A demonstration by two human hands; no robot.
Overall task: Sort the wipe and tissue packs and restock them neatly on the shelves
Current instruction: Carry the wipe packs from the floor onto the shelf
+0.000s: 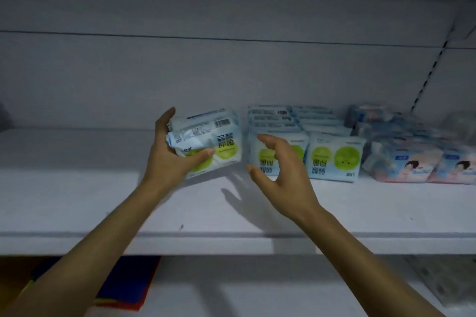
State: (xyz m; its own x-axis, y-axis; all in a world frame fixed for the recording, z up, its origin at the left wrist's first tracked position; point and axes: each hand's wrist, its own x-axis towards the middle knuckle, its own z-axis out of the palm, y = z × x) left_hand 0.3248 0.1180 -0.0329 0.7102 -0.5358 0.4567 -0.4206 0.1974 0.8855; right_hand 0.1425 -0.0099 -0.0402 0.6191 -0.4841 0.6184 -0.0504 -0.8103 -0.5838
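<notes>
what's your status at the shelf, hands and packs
Left hand grips green-dot wipe pack, tilted, left of shelved green-dot row. Right hand open, empty, in front of that row. Nothing between pack and row.

We count 2 hands, left hand (170, 154) & right hand (282, 172), and 1 stocked shelf (77, 201). Green-dot packs (334, 159): 2 rows, 2 fronts visible, several behind, plus 1 held bundle (224, 134). Baby-print packs (412, 165): 2 in front, more behind, no. unclear.

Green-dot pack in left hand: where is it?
Head view, centre-left: the left hand grips the pack over the shelf, left of the standing green-dot row.
</notes>
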